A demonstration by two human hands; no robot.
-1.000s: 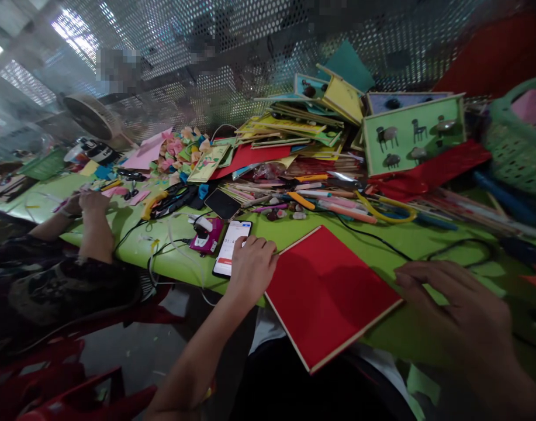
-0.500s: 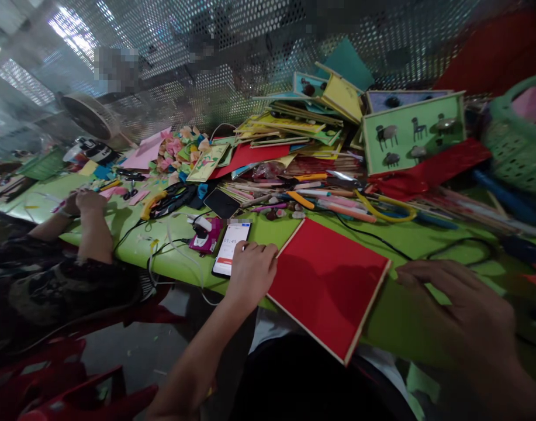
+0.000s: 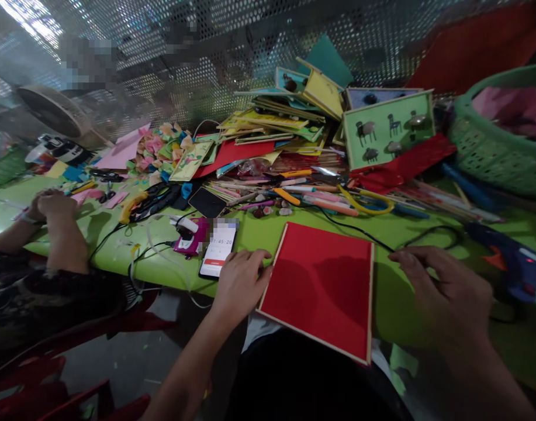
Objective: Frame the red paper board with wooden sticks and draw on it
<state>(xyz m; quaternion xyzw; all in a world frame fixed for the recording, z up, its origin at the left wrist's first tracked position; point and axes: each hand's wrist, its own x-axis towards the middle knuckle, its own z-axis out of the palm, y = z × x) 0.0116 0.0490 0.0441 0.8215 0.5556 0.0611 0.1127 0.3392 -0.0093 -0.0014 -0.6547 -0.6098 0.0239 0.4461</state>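
Note:
A red board [image 3: 318,286] edged with thin pale wooden strips lies between my hands, its near side hanging over the table's front edge. My left hand [image 3: 244,278] rests at the board's left edge, fingers loosely stretched and apart, with nothing visible in it. Just left of those fingers lies a phone [image 3: 218,248] with a lit timer screen. To the right of the board, my right hand [image 3: 447,286] hovers with thumb and forefinger pinched together; whatever is between them is too small to make out. A black cable [image 3: 359,231] passes behind the fingertips.
A blue glue gun [image 3: 513,263] lies at the right, below a green basket [image 3: 498,149]. Pens, sticks and scissors [image 3: 377,202] line the table behind the board. Stacked framed pictures [image 3: 268,126] stand at the back. At the left are another person's hands [image 3: 52,204].
The view has swung right, bringing the glue gun into sight. The red board has turned slightly and sits straighter. My left fingers have shifted off the phone's screen; my right hand stays pinched.

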